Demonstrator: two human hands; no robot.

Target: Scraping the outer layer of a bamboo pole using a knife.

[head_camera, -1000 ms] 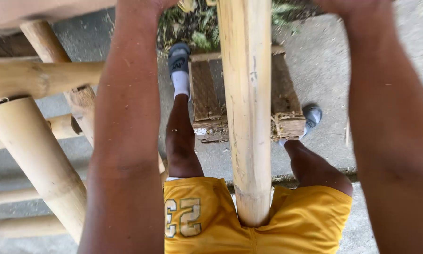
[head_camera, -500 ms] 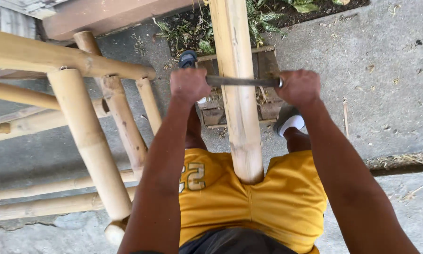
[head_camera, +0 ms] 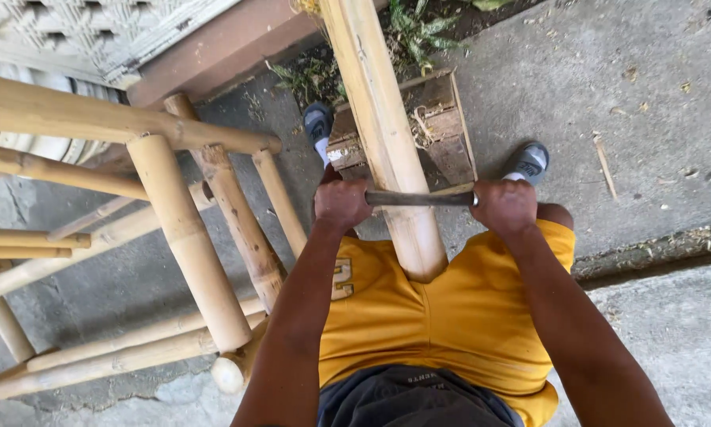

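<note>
A thick bamboo pole runs from between my thighs up and away over a wooden block. Across the pole lies a dark metal blade, held level at both ends. My left hand is shut on the blade's left end, and my right hand is shut on its right end. Both arms reach down from the bottom of the view. I wear yellow shorts, and my feet in grey slippers stand on either side of the block.
A bamboo frame of several poles stands at the left, close to my left arm. Concrete ground spreads to the right, with a crack and plants along the top.
The view has tilted down and back. My hands, earlier out of sight at the top, now show gripping the blade, which has drawn closer to my body along the pole.
</note>
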